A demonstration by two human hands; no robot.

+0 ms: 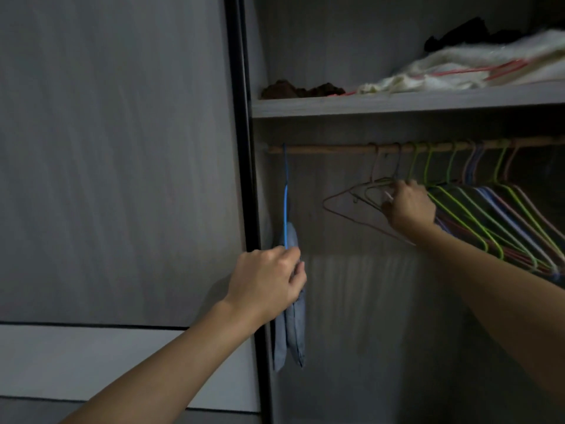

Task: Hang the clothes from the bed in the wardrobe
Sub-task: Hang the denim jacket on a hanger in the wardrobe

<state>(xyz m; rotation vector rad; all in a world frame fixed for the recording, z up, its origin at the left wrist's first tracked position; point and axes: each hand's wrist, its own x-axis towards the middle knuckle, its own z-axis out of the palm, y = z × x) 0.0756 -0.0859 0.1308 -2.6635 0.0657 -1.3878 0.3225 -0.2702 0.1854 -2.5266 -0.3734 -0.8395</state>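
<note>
Head view: at lower centre of the frame, a person's left hand (269,280) curls its fingers round a grey-blue garment (294,332) draped on a blue hanger (286,209), which hooks over the far left end of the wardrobe's wooden rail (330,149). At centre right, the right hand (408,206) closes its fingers on a bare wire hanger (345,194) fronting a row of empty hangers (489,209). Folded cloth (474,65) lies on the shelf (367,107) at upper right; a sliding door (122,148) fills the left. One piece appears hung. The bed is out of view, so what remains cannot be told, though the reach for a fresh hanger suggests more.
</note>
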